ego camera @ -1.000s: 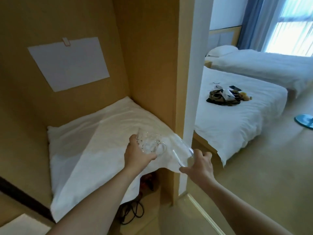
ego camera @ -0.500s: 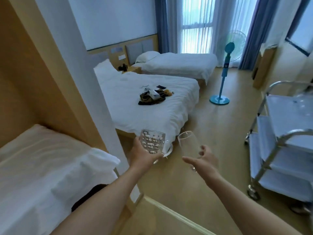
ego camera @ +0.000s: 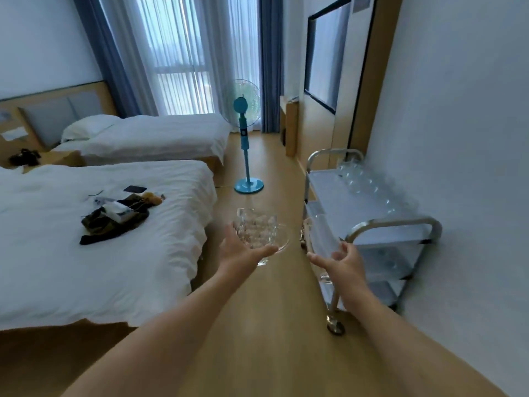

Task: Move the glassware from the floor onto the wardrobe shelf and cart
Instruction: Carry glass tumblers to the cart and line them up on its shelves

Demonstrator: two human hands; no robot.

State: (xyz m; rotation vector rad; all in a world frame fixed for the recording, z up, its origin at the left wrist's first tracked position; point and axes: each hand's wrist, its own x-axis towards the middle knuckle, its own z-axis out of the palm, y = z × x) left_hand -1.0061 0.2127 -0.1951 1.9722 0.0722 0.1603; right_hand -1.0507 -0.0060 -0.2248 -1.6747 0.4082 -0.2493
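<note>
The left hand (ego camera: 243,250) cupped a dimpled glass mug (ego camera: 257,232), fingers curled under it. The right hand (ego camera: 342,263) gripped a clear stemmed glass (ego camera: 319,239) (hard to make out) just beside the cart (ego camera: 392,224). Keeping both upright seemed wise. Glasses (ego camera: 357,179) already crowded the top shelf; a fan (ego camera: 244,138) stood beyond.

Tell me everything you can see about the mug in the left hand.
The mug is clear glass with a dimpled pattern on its wall and a looped handle on its right side. It stands roughly upright in the air above the wooden floor, gripped from the left by the left hand. It looks empty. Nothing else touches it.
</note>
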